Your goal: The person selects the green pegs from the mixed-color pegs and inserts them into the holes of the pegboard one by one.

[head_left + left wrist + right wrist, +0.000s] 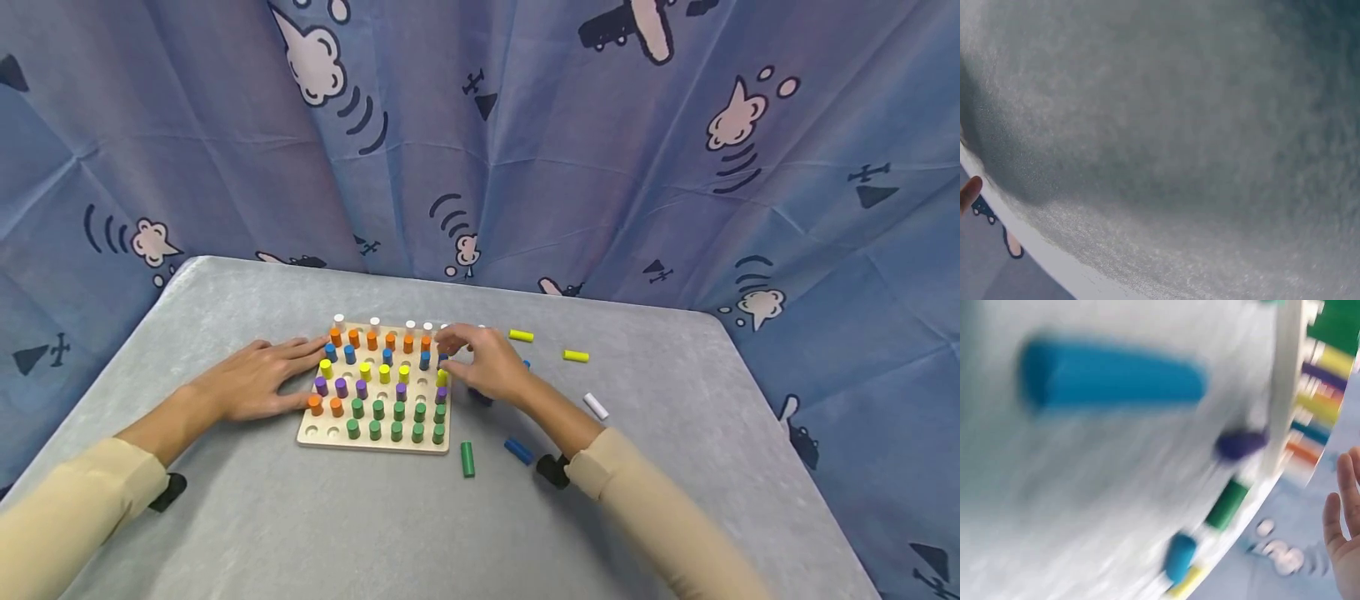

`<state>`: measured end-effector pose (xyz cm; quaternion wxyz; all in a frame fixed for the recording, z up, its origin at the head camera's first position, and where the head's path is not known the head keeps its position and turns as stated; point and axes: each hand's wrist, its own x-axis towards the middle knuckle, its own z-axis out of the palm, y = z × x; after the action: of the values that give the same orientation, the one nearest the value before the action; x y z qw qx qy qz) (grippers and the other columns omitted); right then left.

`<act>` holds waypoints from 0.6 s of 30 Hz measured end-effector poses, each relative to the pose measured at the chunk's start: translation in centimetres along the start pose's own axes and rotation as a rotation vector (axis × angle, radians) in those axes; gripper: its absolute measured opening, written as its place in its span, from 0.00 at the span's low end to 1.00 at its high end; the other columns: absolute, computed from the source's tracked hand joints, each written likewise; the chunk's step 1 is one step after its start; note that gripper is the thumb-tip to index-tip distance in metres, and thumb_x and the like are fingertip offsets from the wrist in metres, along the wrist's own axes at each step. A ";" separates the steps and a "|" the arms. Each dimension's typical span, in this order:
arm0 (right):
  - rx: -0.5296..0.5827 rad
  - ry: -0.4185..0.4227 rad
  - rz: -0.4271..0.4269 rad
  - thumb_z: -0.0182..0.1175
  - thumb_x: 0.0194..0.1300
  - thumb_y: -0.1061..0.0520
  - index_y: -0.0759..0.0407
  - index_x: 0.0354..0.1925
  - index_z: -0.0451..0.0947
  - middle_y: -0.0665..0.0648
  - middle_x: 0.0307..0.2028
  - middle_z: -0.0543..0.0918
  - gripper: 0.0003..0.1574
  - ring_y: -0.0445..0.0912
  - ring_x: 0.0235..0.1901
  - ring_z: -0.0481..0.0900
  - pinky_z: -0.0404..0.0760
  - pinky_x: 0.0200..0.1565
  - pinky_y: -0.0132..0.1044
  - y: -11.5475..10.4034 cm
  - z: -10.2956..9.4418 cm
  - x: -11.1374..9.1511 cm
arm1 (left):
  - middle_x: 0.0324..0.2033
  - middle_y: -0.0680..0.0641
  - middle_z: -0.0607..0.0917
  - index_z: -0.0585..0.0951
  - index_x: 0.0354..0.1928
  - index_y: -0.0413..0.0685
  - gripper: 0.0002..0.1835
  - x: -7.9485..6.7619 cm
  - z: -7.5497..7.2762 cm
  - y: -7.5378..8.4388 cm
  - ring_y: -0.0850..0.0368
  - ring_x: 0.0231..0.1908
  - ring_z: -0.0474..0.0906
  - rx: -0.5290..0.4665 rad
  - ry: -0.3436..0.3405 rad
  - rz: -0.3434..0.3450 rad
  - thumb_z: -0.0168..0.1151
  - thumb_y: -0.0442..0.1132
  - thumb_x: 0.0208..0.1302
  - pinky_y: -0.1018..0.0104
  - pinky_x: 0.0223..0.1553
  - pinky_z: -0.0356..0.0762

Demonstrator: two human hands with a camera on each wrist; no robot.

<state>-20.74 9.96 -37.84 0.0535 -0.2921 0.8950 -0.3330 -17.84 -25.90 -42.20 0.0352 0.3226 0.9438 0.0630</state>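
Observation:
A pale wooden pegboard [360, 443] in the head view carries rows of white, orange, blue, yellow, purple and green pegs, with some bare holes. The left hand [258, 379] lies at the board's left side, fingers spread and fingertips touching its edge. Over the far right corner is the right hand [487, 362], its thumb and index finger apart beside a blue peg [424, 361] and an orange peg [426, 343]. I see nothing held there, though the hand hides part of that corner. In the right wrist view, fingers [1350, 500] stand extended by the pegs.
Loose pegs lie right of the board: a green peg [467, 459], a blue peg [518, 451], a white peg [596, 406] and yellow pegs [576, 356]. A dark purple peg [1241, 445] lies close to the board. The grey table [360, 525] ends at a patterned blue curtain [525, 208].

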 end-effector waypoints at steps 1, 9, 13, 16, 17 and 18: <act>-0.004 0.012 0.028 0.67 0.63 0.64 0.61 0.55 0.80 0.56 0.46 0.87 0.21 0.48 0.46 0.83 0.78 0.55 0.50 0.8 -0.4 0.0 | 0.75 0.44 0.62 0.66 0.73 0.44 0.40 0.0 0.0 0.0 0.37 0.69 0.64 0.001 -0.001 0.000 0.50 0.65 0.70 0.33 0.58 0.67; -0.031 0.065 0.182 0.65 0.65 0.67 0.64 0.55 0.79 0.58 0.46 0.87 0.20 0.51 0.49 0.82 0.76 0.57 0.51 6.4 -2.4 -0.8 | 0.75 0.44 0.62 0.66 0.73 0.44 0.41 0.1 0.1 -0.1 0.37 0.69 0.64 -0.002 -0.009 -0.005 0.49 0.67 0.70 0.34 0.58 0.67; -0.026 0.065 0.166 0.63 0.63 0.71 0.67 0.53 0.79 0.60 0.44 0.87 0.19 0.52 0.48 0.83 0.78 0.55 0.51 7.8 -2.7 -1.3 | 0.75 0.44 0.61 0.66 0.73 0.44 0.41 0.1 0.1 -0.2 0.37 0.69 0.64 -0.004 -0.006 -0.007 0.49 0.67 0.70 0.34 0.58 0.67; -0.029 0.025 0.164 0.64 0.62 0.71 0.66 0.53 0.79 0.59 0.43 0.87 0.19 0.52 0.48 0.83 0.77 0.56 0.51 8.2 -2.6 -1.5 | 0.75 0.44 0.61 0.66 0.73 0.44 0.41 0.1 0.0 -0.1 0.37 0.69 0.64 -0.004 -0.010 -0.008 0.49 0.66 0.70 0.34 0.58 0.67; -0.034 0.011 0.165 0.64 0.61 0.71 0.66 0.53 0.79 0.59 0.43 0.87 0.20 0.52 0.48 0.83 0.76 0.57 0.51 8.3 -2.5 -1.6 | 0.75 0.44 0.61 0.66 0.73 0.44 0.41 0.1 0.0 0.0 0.37 0.69 0.64 -0.005 -0.011 -0.008 0.50 0.66 0.70 0.34 0.58 0.67; -0.039 0.000 0.167 0.64 0.61 0.71 0.66 0.52 0.80 0.58 0.43 0.87 0.20 0.51 0.48 0.83 0.75 0.58 0.51 8.3 -2.5 -1.6 | 0.75 0.44 0.62 0.66 0.73 0.44 0.41 0.1 -0.1 0.0 0.37 0.69 0.64 -0.005 -0.012 -0.008 0.50 0.66 0.70 0.34 0.58 0.67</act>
<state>-24.19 17.33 -41.31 0.0755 -0.2175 0.9225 -0.3099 -17.92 -25.87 -42.15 0.0418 0.3189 0.9447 0.0632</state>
